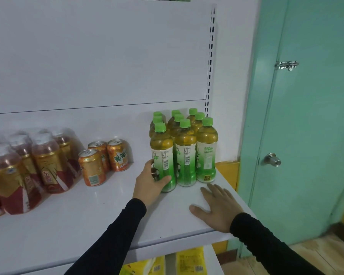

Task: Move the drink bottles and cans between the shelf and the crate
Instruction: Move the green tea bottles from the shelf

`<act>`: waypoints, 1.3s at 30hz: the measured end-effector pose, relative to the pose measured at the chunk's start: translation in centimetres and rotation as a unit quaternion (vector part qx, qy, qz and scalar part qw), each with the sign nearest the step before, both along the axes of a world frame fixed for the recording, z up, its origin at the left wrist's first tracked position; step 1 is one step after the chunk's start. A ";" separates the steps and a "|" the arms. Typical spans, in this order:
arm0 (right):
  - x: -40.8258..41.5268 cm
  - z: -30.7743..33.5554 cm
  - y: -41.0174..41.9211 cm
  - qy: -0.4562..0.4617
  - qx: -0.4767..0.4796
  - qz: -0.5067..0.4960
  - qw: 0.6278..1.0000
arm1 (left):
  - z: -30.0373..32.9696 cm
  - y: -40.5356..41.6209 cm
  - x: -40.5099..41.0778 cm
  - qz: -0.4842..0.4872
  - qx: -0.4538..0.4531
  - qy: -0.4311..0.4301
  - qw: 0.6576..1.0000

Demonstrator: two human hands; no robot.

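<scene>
Gripping the front-left tea bottle (163,155), left hand (150,182); right hand (216,207) lies flat (fingers spread) on shelf (87,215).

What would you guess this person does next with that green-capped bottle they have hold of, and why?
Probably lift the front-left bottle straight up and pull it clear of the group. The left hand already has its thumb and fingers curled round its lower part, while the right hand lies flat on the shelf, holding nothing. The bottle stands tight against its neighbours, so tipping it sideways might knock them.
</scene>
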State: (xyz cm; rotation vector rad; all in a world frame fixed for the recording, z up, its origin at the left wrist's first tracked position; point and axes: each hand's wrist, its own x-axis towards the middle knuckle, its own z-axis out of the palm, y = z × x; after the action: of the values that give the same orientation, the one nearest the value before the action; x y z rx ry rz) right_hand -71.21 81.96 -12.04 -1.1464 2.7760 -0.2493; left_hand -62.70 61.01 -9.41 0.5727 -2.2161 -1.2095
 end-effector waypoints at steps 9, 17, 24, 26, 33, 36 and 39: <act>0.2 -0.1 0.2 -0.006 0.007 -0.001 1.000 | 0.0 0.3 -0.5 0.022 0.000 -0.007 1.000; 0.2 0.1 0.2 -0.008 0.005 0.001 1.000 | 1.6 0.3 0.3 0.077 -0.043 0.008 0.996; 0.2 0.1 0.3 -0.008 -0.007 0.002 1.000 | 12.0 2.1 -0.5 0.063 -0.240 0.106 0.963; 0.1 0.0 0.2 -0.009 -0.011 0.002 1.000 | 14.1 2.7 -2.0 0.040 -0.276 0.096 0.956; 0.2 0.2 0.3 -0.013 -0.012 0.002 1.000 | 16.4 2.7 -7.4 -0.045 -0.398 -0.140 0.906; 0.3 0.5 0.4 -0.017 -0.006 0.002 1.000 | 16.0 2.6 -8.1 -0.046 -0.413 -0.161 0.895; 0.3 0.5 0.4 -0.009 0.000 0.002 1.000 | 16.0 2.8 -7.7 -0.037 -0.420 -0.149 0.894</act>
State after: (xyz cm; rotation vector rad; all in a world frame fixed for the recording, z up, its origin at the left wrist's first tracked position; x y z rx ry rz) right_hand -70.89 82.34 -11.58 -1.1457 2.7581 -0.2587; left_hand -70.38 63.78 6.60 0.3158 -2.7312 -0.0959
